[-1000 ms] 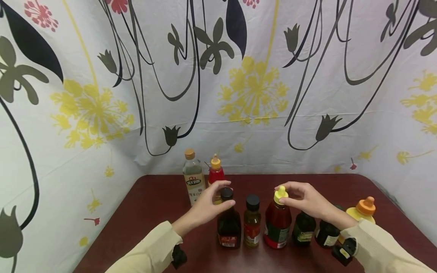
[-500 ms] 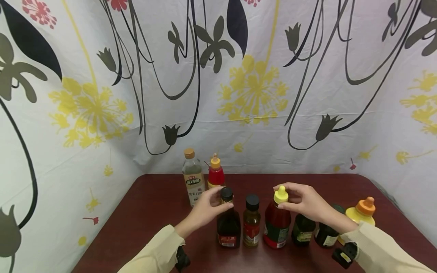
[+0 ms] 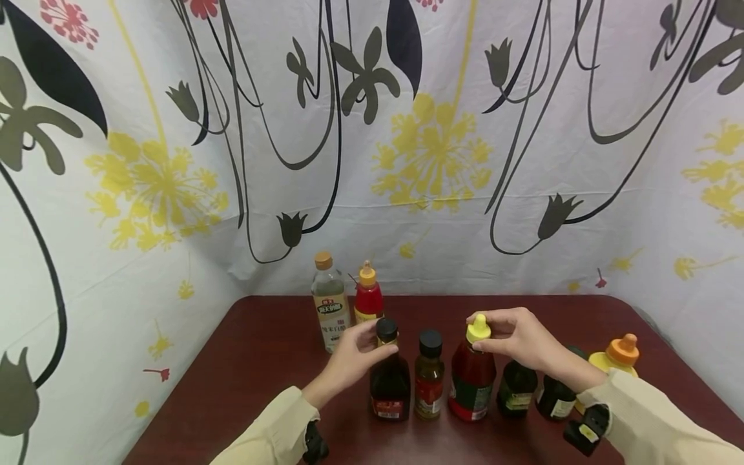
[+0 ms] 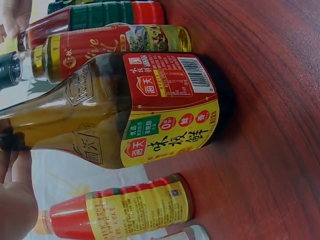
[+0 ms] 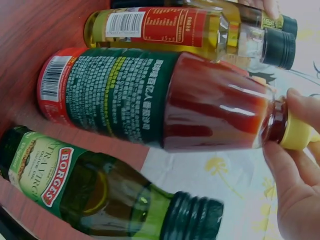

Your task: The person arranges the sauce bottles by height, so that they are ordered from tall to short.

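Note:
My left hand (image 3: 351, 352) holds the neck of a dark soy sauce bottle (image 3: 390, 387), thumb and fingers either side just below its black cap. In the left wrist view, this bottle's red and yellow label (image 4: 170, 115) faces the camera. My right hand (image 3: 520, 332) pinches the neck of a red sauce bottle (image 3: 472, 381) at its yellow nozzle cap (image 3: 478, 330). Both bottles stand upright on the table. Between them is a slim oil bottle (image 3: 429, 387) with a black cap and red label. A green Borges olive oil bottle (image 5: 85, 185) stands right of the red sauce.
Behind my left hand stand a clear vinegar bottle (image 3: 330, 307) and a red squeeze bottle (image 3: 369, 300). Under my right forearm are a dark bottle (image 3: 557, 397) and a yellow bottle with an orange cap (image 3: 622, 355). A patterned cloth (image 3: 430, 258) hangs behind the dark red table (image 3: 250, 361).
My left hand has come down and closed in round the soy sauce bottle's neck. The right hand's fingers have shifted slightly at the yellow cap. The bottles stay in place.

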Available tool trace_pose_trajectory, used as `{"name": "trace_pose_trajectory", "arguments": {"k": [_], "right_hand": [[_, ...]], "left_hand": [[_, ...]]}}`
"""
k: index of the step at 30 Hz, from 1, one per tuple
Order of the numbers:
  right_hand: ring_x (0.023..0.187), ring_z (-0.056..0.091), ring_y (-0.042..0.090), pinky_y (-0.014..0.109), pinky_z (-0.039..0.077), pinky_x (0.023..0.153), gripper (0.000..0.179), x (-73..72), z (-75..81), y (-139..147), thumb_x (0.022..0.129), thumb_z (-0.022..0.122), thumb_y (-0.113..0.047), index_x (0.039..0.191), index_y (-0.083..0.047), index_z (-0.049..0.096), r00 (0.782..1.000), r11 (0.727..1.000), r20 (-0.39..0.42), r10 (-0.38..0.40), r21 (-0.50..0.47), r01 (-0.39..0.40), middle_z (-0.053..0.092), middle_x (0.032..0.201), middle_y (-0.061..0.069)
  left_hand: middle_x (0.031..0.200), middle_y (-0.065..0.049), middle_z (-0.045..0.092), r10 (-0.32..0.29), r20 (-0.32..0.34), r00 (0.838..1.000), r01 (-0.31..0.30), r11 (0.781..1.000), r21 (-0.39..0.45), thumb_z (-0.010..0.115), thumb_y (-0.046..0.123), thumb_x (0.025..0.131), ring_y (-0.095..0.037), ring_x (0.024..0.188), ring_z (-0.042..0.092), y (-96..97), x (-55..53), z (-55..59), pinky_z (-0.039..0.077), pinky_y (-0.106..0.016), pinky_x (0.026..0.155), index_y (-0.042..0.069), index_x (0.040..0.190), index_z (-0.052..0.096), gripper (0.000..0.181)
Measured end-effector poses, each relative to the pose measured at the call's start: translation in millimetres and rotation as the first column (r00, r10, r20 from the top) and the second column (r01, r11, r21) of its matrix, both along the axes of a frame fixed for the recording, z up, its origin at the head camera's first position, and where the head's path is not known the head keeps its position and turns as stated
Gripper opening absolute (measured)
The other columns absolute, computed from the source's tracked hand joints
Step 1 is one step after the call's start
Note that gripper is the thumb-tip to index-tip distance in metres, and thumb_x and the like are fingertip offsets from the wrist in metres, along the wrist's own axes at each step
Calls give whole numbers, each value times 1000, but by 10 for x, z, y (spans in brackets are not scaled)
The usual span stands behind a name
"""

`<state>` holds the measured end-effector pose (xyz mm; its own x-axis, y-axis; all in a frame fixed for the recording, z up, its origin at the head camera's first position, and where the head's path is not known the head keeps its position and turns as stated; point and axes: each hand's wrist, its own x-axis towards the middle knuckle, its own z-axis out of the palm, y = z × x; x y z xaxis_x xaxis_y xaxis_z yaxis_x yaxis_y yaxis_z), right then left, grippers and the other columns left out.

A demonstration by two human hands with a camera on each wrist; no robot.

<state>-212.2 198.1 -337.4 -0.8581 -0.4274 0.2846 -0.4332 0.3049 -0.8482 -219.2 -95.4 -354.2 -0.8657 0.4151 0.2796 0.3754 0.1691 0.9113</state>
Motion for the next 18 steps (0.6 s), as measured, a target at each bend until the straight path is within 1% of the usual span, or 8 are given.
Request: {"name": "trace_pose_trajectory", "arguments": {"k": [4,8,13,18], "right_hand": [[91,61,9,27,51,68,43,1,72,-8,74,70,-6,111,9,56,997,997,23,-70,17,70,57,108,26],[91,61,13,26,51,69,43,-46,162,-14,74,70,-4,112,10,55,992,992,15,-125,25,125,57,108,25],[95,60,23,26,51,70,43,-191,303,-50,74,69,-2,113,10,55,987,986,-25,-158,43,159,56,109,26],[101,56,28,26,50,72,43,-389,449,-158,75,69,-6,115,5,56,975,971,-56,-213,101,218,56,112,23]], "left_hand": [[108,-15,60,-2,13,1000,2,1000,9,63,5,81,-24,102,56,1,-2,-4,44,-35,86,0,118,54,38],[108,-15,60,-12,23,1000,12,1000,16,63,5,81,-25,101,56,-3,0,-2,46,-33,84,-1,117,55,37],[108,-15,59,-34,21,999,33,999,24,62,4,81,-26,98,57,-13,-5,0,47,-25,77,-1,115,56,35],[108,-15,59,-34,13,999,33,999,28,62,4,82,-27,99,57,-19,-11,-9,47,-23,77,0,116,55,36]]}}
